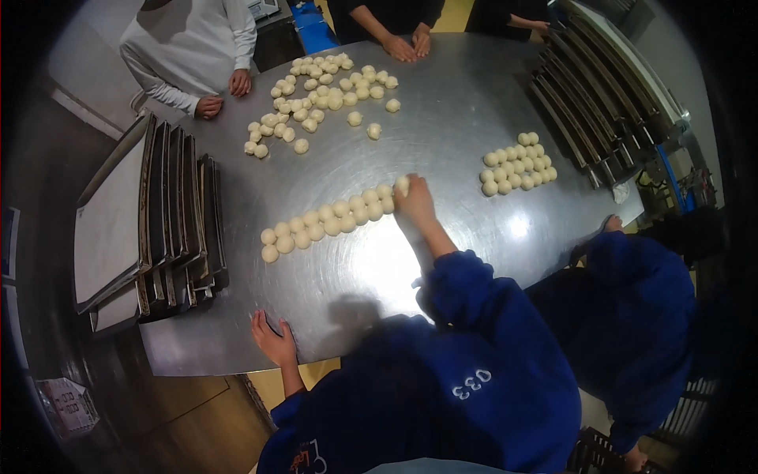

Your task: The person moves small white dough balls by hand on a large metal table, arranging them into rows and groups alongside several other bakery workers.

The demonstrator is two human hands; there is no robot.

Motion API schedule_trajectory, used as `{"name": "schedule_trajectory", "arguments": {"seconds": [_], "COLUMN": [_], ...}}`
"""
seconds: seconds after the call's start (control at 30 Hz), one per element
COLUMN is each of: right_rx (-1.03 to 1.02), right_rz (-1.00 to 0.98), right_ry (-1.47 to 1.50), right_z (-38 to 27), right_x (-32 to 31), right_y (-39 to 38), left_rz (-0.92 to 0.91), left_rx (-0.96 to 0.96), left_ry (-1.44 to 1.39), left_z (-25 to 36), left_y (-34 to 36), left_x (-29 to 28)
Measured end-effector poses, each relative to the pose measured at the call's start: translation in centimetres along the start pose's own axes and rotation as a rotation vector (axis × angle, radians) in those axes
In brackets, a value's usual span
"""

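Note:
My right hand [414, 201] reaches over the steel table to the right end of a double row of smooth, pale dough balls [332, 215], its fingers curved round the end ball [402, 186]. My left hand [272, 340] rests by the near edge of the table [193, 347], left of and below the row, fingers apart and holding nothing. A looser scatter of dough balls [320, 99] lies at the back. A neat block of balls [517, 170] sits to the right.
Stacked trays [110, 229] stand at the left and more trays [600, 95] at the back right. Across the table are a person in white [185, 47] and another's hands [403, 47]; a dark sleeve [505, 20] shows further right. A co-worker in blue [624, 332] stands close on my right.

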State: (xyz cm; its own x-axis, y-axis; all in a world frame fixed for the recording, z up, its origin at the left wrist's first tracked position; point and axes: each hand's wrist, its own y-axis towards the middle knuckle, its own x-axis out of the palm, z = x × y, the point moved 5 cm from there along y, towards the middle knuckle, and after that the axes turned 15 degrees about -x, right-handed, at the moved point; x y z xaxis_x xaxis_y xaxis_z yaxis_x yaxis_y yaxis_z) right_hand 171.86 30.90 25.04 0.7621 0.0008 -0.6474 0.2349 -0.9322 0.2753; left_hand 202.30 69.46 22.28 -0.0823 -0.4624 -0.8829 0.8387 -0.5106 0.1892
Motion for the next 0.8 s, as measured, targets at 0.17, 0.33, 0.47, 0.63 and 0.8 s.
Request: {"name": "schedule_trajectory", "arguments": {"seconds": [0.17,0.33,0.47,0.63,0.8], "right_rx": [0.154,0.098,-0.12,-0.507,-0.418], "right_rz": [-0.351,-0.261,-0.088,0.194,0.023], "right_ry": [-0.079,-0.137,-0.042,0.055,0.083], "right_z": [3.2,0.3,0.1,1.7,-0.2], "right_x": [2.9,0.4,4.8,11.5,14.9], "right_y": [1.8,7.2,13.5,19.8,22.0], "left_rz": [-0.001,-0.004,-0.049,0.001,0.058], "left_rx": [-0.002,-0.056,-0.065,-0.04,-0.117], "left_ry": [0.0,0.027,0.04,0.03,-0.006], "left_z": [0.2,-0.9,-0.6,-0.1,-1.2], "left_y": [0.2,-0.9,-0.8,0.1,-0.9], "left_x": [-0.6,-0.5,-0.1,-0.1,0.0]}}
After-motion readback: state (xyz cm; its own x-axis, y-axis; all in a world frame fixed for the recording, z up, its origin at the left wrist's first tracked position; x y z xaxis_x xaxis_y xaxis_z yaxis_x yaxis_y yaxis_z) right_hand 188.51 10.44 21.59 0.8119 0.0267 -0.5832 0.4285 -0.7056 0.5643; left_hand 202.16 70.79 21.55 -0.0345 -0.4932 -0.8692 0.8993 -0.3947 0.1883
